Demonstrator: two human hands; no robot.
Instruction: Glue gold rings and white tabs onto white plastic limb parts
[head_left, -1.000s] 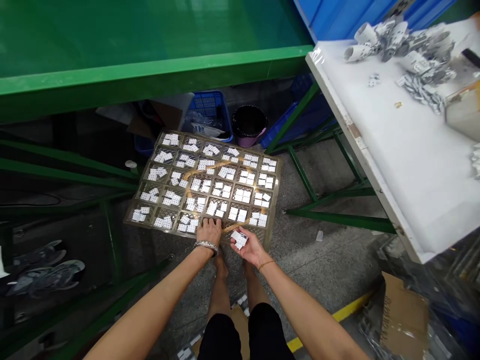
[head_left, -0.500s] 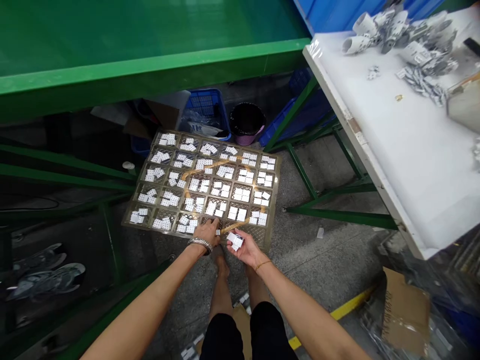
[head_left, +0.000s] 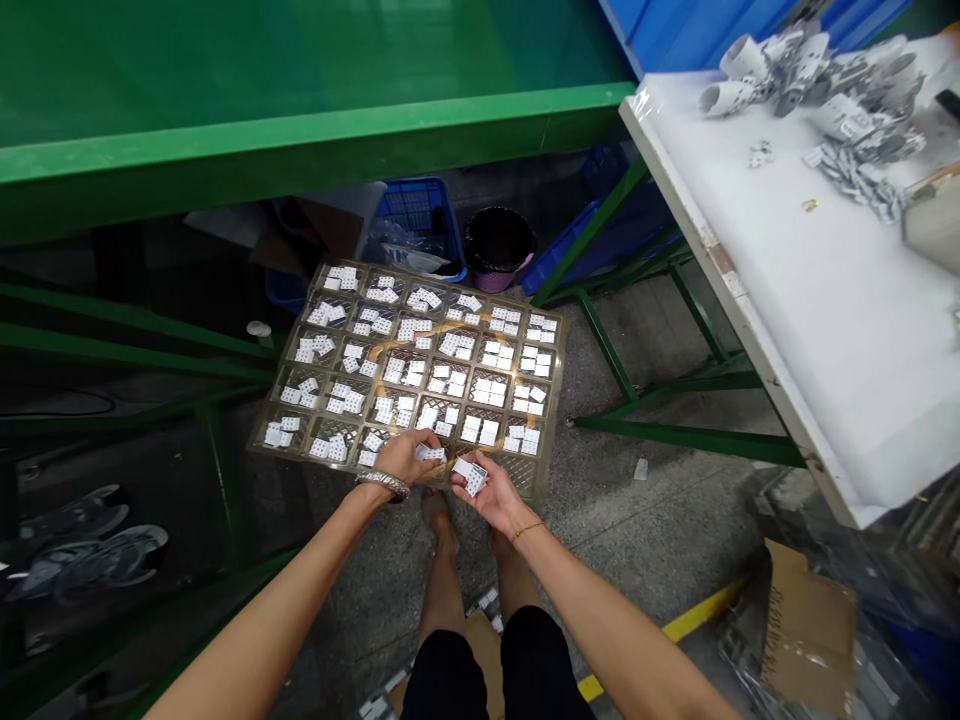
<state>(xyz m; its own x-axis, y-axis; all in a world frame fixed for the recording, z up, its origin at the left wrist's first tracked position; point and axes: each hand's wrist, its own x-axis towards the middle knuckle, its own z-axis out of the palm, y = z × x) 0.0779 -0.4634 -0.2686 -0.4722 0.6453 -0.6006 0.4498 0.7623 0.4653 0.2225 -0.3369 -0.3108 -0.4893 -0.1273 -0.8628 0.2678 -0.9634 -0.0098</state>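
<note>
A clear brownish compartment tray [head_left: 551, 400] lies on the floor, its cells filled with several small white dotted pieces [head_left: 487, 388]. My left hand [head_left: 405, 455], a metal bracelet on its wrist, is over the tray's near edge with its fingers pinched on a few white pieces [head_left: 431, 453]. My right hand [head_left: 487, 490] is just to its right, palm up and curled around a small stack of white pieces [head_left: 472, 475]. The two hands are almost touching.
A green bench [head_left: 300, 130] spans the top, with a blue crate [head_left: 420, 215] and a black bin [head_left: 497, 245] below it. A white table [head_left: 795, 300] at right carries grey parts [head_left: 825, 90]. Shoes [head_left: 82, 555] lie at left; cardboard [head_left: 810, 620] at lower right.
My left hand lifted off the tray's near cells with a few white pieces pinched and drew toward my right hand, which stayed holding its stack.
</note>
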